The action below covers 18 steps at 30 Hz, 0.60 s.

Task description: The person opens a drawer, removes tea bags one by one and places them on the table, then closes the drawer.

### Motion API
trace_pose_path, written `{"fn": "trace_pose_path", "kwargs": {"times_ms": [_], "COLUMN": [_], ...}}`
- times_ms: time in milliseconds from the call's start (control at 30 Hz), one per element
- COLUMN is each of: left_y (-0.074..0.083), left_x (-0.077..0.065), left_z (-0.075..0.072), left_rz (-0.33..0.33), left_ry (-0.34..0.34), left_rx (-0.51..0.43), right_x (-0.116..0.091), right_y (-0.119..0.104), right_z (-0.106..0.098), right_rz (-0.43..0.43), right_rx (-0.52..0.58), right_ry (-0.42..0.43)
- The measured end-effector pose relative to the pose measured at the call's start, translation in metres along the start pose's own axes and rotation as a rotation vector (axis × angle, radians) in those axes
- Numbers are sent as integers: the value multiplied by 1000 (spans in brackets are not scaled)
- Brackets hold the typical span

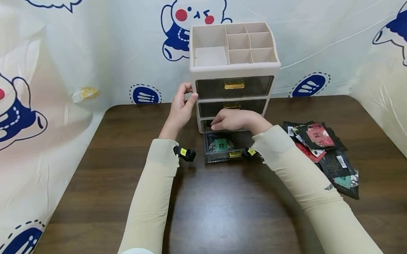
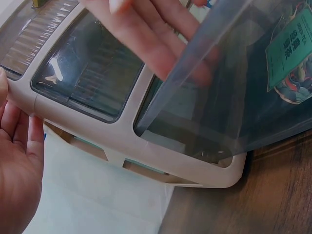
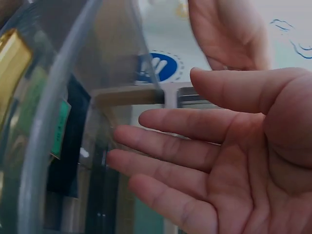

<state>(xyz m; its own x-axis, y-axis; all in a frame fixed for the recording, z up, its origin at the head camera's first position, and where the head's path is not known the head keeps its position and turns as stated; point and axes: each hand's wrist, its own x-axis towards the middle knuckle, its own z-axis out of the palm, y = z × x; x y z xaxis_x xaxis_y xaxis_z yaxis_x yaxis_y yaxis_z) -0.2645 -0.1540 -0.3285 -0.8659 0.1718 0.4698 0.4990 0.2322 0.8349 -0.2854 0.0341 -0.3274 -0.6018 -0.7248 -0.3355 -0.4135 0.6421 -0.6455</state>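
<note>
A white drawer organizer [image 1: 235, 68] stands at the back of the table, its bottom clear drawer [image 1: 209, 157] pulled out. Inside that drawer lies a dark tea bag packet with a green label [image 1: 220, 145], which reads GREEN TEA in the left wrist view. My left hand [image 1: 180, 110] touches the organizer's left side, thumb at the front edge and fingers along the side wall. Over the back of the drawer is my right hand [image 1: 239, 119], its fingers pointing left. In the right wrist view this hand's fingers [image 3: 170, 146] are extended with nothing between them.
To the right, beside my right sleeve, several black packets [image 1: 334, 163] with red and green labels lie in a loose pile. Two dark drawers [image 1: 210, 89] above the open one are closed. The organizer's top has divided compartments [image 1: 238, 41]. A printed cloth [image 1: 118, 51] hangs behind the table.
</note>
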Motion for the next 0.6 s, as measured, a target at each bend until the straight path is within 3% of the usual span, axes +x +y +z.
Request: {"fn": "trace_pose_path", "kwargs": {"times_ms": [233,600], "left_y": [-1,-4], "left_x": [0,1], "left_z": [-1,-1], "left_rz": [7,33], "left_ry": [6,9], "left_rx": [-10,-17], "right_x": [16,19], "right_y": [3,4], "right_z": [6,13], "right_rz": [31,53], "right_rx": [22,-149], "right_ry": [-18,-44]}}
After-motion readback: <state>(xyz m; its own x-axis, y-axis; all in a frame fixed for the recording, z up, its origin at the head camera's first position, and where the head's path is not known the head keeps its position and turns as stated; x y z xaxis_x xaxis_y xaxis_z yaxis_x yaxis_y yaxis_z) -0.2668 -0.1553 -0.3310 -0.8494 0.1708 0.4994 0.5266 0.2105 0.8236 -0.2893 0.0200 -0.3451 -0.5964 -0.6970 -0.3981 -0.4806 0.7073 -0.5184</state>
